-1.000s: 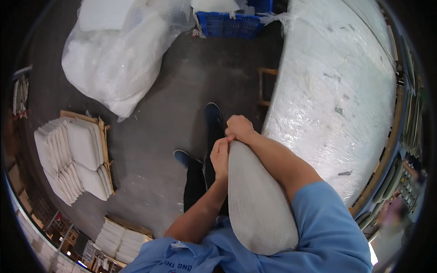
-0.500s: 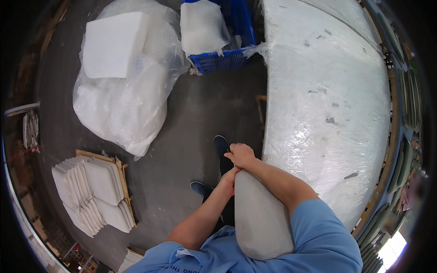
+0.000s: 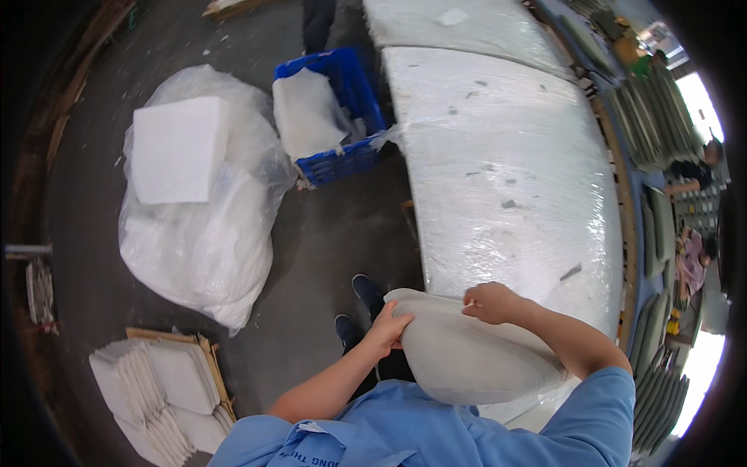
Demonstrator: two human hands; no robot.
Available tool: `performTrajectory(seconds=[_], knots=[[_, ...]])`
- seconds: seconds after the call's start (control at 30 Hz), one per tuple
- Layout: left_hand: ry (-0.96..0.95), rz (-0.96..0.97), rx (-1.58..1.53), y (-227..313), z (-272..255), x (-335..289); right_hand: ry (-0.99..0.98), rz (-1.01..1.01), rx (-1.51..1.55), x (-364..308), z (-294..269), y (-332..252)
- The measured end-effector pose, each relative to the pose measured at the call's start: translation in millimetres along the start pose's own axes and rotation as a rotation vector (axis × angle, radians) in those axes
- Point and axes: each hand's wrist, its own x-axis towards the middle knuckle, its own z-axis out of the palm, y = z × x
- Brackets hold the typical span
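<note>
A pale grey, rounded cushion (image 3: 475,354) lies against my front, its right part by the plastic-wrapped stack (image 3: 506,148). With my left hand (image 3: 386,330) I grip the cushion's left corner, thumb on top and fingers beneath. My right hand (image 3: 492,303) is a closed fist above the cushion's far edge. Whatever its fingers may pinch is too small to make out.
Ahead on the left, a large clear plastic bag (image 3: 194,257) bears a white foam block (image 3: 175,148). A blue crate (image 3: 342,165) holds white pieces. Stacked white pads (image 3: 183,373) stand at lower left. Other people (image 3: 692,175) are at far right; someone's legs (image 3: 317,27) show beyond the crate.
The cushion has turned from upright to lying across my front. My hands, together before, are now apart: the right moved right, the left holds the corner. The view has shifted.
</note>
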Motion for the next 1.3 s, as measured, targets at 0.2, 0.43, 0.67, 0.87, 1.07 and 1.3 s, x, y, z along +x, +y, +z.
performTrajectory(seconds=[0.2,0.43,0.67,0.87,1.07,1.3], knots=[[-0.050,-0.027,0.085,-21,23,-62,0.676,0.339,0.403,-172,12,29],[-0.203,-0.105,0.107,-37,24,-97,1.701,1.012,0.878,-309,226,21],[-0.191,-0.008,0.234,-72,20,-99,1.611,0.364,2.110,-221,263,-126],[-0.281,-0.111,0.527,-58,11,-121,1.529,0.293,2.117,-219,280,-82],[-0.328,-0.018,0.552,-60,-34,-109,1.400,0.459,2.121,-246,257,-37],[-0.114,0.107,0.420,-50,-84,-111,1.435,0.562,1.575,-278,173,-47]])
